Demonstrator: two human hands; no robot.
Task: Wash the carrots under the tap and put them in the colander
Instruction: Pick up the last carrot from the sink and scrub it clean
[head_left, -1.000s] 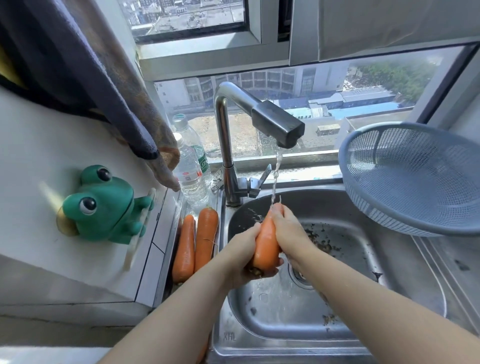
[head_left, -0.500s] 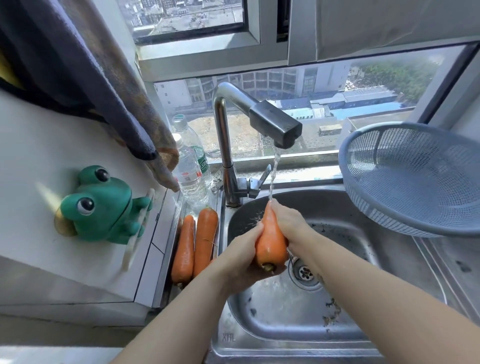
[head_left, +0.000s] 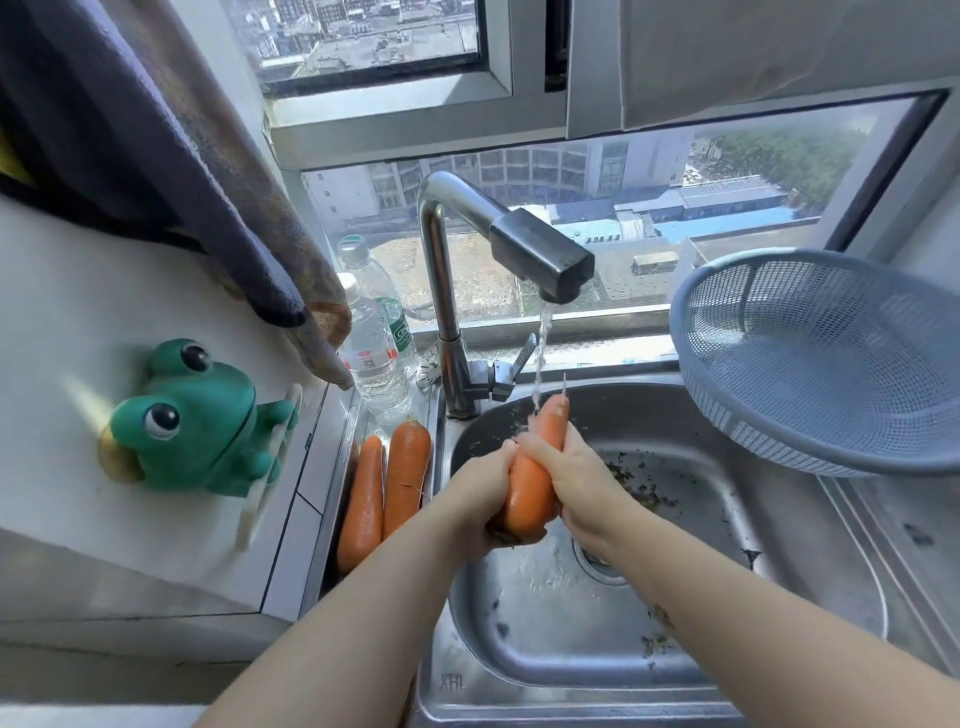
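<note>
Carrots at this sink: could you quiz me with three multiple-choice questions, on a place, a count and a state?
1. Where is the colander?
A. In the sink basin
B. Right of the sink, by the window
C. On the left ledge

2. How many carrots are in view?
A. Two
B. Three
C. Five

3. What is the tap doing?
A. Running
B. Turned off
C. Covered by a cloth

Answers:
1 B, it sits at the basin's right rim.
2 B, the left hand and right hand grip the held carrot; two others lie left of the basin.
3 A, a water stream falls onto the held carrot.
</note>
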